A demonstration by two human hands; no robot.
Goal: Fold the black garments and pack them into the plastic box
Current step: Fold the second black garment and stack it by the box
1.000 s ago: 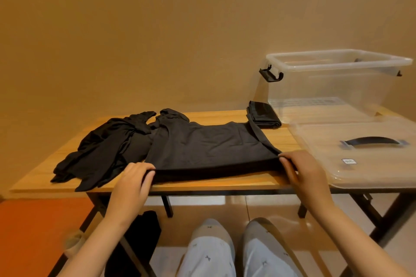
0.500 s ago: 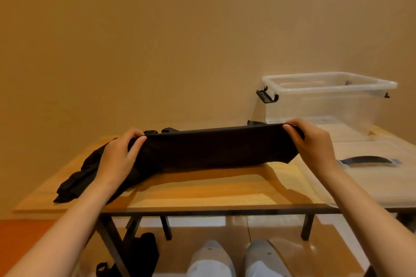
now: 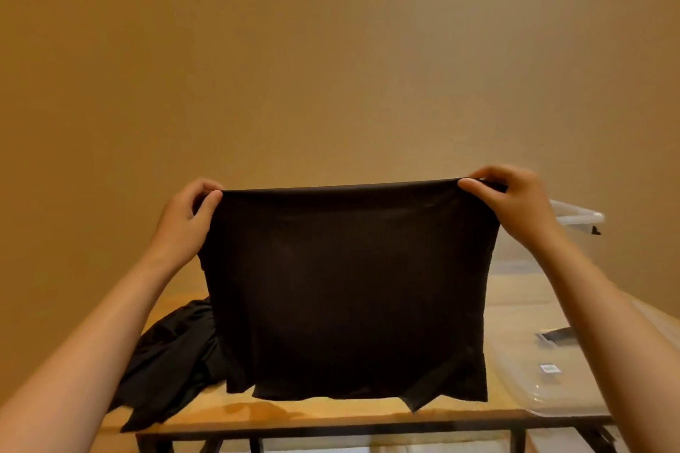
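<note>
Two hands hold one black garment (image 3: 346, 290) up by its top edge, stretched flat between them like a small curtain. The left hand (image 3: 187, 217) pinches the left corner with its fingers curled over the hem, and the right hand (image 3: 515, 206) pinches the right corner the same way, so both are closed on the cloth and set well apart. From the hands the garment hangs straight down, its lower edge uneven and low over the wooden table (image 3: 294, 412); whether it touches the wood I cannot tell. Below the left hand, partly under that forearm, a heap of black garments (image 3: 173, 357) lies crumpled on the table, touching or tucked behind the hanging cloth. Just beyond the right hand a corner of the clear plastic box (image 3: 577, 217) shows, the rest hidden by the hand and the cloth. Below the right hand, beside that forearm, a clear lid (image 3: 533, 305) lies flat with a dark handle (image 3: 557, 335) and a small label (image 3: 549, 368).
</note>
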